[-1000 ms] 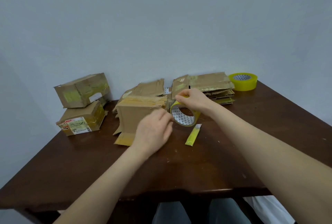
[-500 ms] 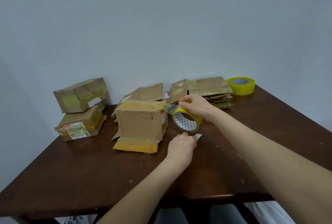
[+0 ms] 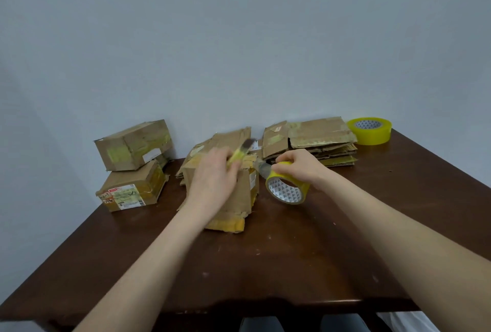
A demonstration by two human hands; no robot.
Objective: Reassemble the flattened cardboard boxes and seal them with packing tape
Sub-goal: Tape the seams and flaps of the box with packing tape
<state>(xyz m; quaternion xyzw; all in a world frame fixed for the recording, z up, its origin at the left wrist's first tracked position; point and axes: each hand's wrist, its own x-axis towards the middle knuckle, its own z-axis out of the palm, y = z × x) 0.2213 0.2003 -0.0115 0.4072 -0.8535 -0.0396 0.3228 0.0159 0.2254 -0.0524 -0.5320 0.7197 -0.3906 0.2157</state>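
— Dark wooden surface [image 3: 292,265]. Where's the box [image 3: 239,198]?
— Centre, under the left hand [image 3: 212,180], fingers wrapped round a yellow cutter [image 3: 239,154]. Right hand [image 3: 300,169] fingers grip the tape roll [image 3: 288,189] beside it.
— Advice?
— Hold the strip [image 3: 261,170] taut; slice close to the box.

- Made-up boxes: three. Upper box [image 3: 132,145] on lower box [image 3: 131,188], far-left corner of the table [image 3: 265,265]; middle box [image 3: 245,198] mid-table.
- Flattened cardboard piles: two, far edge. Left pile [image 3: 231,137], right pile [image 3: 318,135]. Sheets uncountable.
- Tape rolls: two. Corner roll [image 3: 369,131], far right; held roll [image 3: 288,185].
- Yellow cutter [image 3: 239,153], blurred: one.
- Hands: left hand [image 3: 212,180], right hand [image 3: 300,166].
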